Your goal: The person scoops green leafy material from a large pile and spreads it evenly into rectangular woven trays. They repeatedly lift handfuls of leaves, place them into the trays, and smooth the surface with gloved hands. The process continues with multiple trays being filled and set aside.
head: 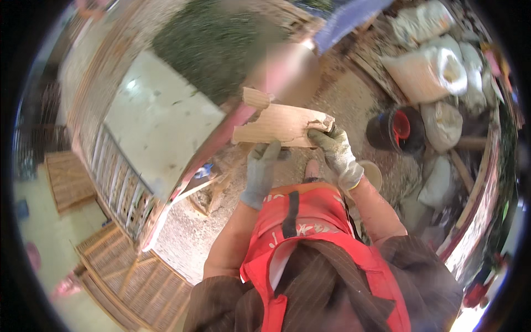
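Both hands wear pale work gloves with darker fingertips. A piece of light wooden board or cardboard (282, 124), with torn, ragged ends, is held out in front of a red apron (307, 216). My right hand (334, 149) grips its right end, the thumb on the face beside a torn patch. Along its lower edge, my left hand (262, 166) holds it with the fingertips. A smaller torn flap (256, 98) juts from the piece's upper left.
To the left lie a pale board (166, 120) and a heap of dark green leaves (215, 45). A black bucket (379, 130) with a red vessel inside, sacks (419, 79) and a cream container (371, 174) stand at right. Slatted bamboo racks (132, 274) are lower left.
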A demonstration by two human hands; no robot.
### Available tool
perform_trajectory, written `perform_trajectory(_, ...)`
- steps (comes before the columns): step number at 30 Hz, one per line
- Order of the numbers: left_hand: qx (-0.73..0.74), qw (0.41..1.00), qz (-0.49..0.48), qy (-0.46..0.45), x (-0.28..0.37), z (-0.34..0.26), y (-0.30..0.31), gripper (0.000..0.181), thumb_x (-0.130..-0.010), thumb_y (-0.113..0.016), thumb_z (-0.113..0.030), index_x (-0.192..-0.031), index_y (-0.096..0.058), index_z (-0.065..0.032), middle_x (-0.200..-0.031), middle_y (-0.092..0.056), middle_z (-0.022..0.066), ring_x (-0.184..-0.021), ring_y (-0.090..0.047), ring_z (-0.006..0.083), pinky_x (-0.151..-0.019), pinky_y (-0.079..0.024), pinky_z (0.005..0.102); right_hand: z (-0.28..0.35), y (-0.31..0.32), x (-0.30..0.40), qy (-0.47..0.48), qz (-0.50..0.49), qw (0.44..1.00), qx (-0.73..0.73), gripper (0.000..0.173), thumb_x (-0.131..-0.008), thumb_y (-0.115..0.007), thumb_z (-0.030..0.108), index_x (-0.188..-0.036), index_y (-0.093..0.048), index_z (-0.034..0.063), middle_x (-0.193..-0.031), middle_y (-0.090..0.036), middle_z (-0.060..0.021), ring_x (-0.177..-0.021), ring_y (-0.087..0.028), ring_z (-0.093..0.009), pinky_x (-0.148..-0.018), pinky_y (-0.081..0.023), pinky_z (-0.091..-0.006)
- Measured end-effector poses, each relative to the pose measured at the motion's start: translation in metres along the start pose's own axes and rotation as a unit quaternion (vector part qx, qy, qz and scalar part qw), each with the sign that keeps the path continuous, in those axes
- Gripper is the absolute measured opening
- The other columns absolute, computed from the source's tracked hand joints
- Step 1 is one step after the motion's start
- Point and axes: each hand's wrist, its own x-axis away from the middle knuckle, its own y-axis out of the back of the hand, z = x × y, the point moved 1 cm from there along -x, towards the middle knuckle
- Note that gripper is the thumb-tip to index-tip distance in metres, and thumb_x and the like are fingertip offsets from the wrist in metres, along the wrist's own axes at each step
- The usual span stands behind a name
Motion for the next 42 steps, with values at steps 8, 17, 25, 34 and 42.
perform_trajectory(8,0.064,0.979,-0.18,-0.067,0.099,-0.046,0.121,0.02,-0.089,-0.057,-0.021,-0.093,-0.06,-0.0013,-0.081,-0.065,0.0082,-0.069,-0.059,0.0136,-0.065,-0.048,0.0268,0.001,-0.172,0.006,-0.076,0.26,0.958,0.094,0.031,-0.083,-0.061,0.012,-0.111,-0.058,-0.0014,-0.102,-0.061,-0.0061,-0.089,-0.055,-0.01,-0.081,-0.045,-0.0261)
perform_trajectory(17,0.152,0.862,-0.428,-0.226,0.241,-0.052,0.25,0.022,-0.09,-0.054,-0.021,-0.088,-0.062,-0.0005,-0.077,-0.064,0.0085,-0.063,-0.058,0.014,-0.061,-0.048,0.028,-0.055,-0.338,0.038,0.491,0.412,0.57,0.515,0.037,-0.074,-0.062,0.023,-0.108,-0.059,0.0073,-0.107,-0.057,-0.0114,-0.104,-0.051,-0.031,-0.089,-0.04,-0.0429)
perform_trajectory(25,-0.02,0.78,-0.54,-0.317,0.322,-0.089,0.323,0.016,-0.089,-0.052,-0.021,-0.084,-0.06,-0.0077,-0.079,-0.056,0.0004,-0.073,-0.052,0.008,-0.062,-0.044,0.0244,-0.096,-0.4,0.039,0.59,0.413,0.401,0.566,0.026,-0.075,-0.057,0.018,-0.099,-0.065,0.0114,-0.093,-0.06,-0.0061,-0.096,-0.055,-0.025,-0.085,-0.04,-0.0397)
perform_trajectory(34,0.24,0.809,-0.49,-0.22,0.313,-0.017,0.399,0.015,-0.09,-0.052,-0.022,-0.095,-0.053,-0.0082,-0.071,-0.054,0.0033,-0.058,-0.05,0.012,-0.052,-0.042,0.0241,-0.042,-0.446,0.06,0.477,0.477,0.382,0.632,0.015,-0.074,-0.059,0.017,-0.084,-0.07,0.0149,-0.086,-0.065,-0.0044,-0.098,-0.054,-0.025,-0.085,-0.04,-0.0396)
perform_trajectory(42,0.11,0.864,-0.462,-0.165,0.249,-0.055,0.392,0.014,-0.089,-0.055,-0.019,-0.089,-0.055,-0.0049,-0.072,-0.059,0.0037,-0.056,-0.053,0.0113,-0.05,-0.044,0.0233,-0.027,-0.453,0.05,0.512,0.463,0.457,0.56,0.014,-0.073,-0.06,0.017,-0.082,-0.069,0.0123,-0.086,-0.065,-0.0048,-0.096,-0.054,-0.026,-0.083,-0.041,-0.0393)
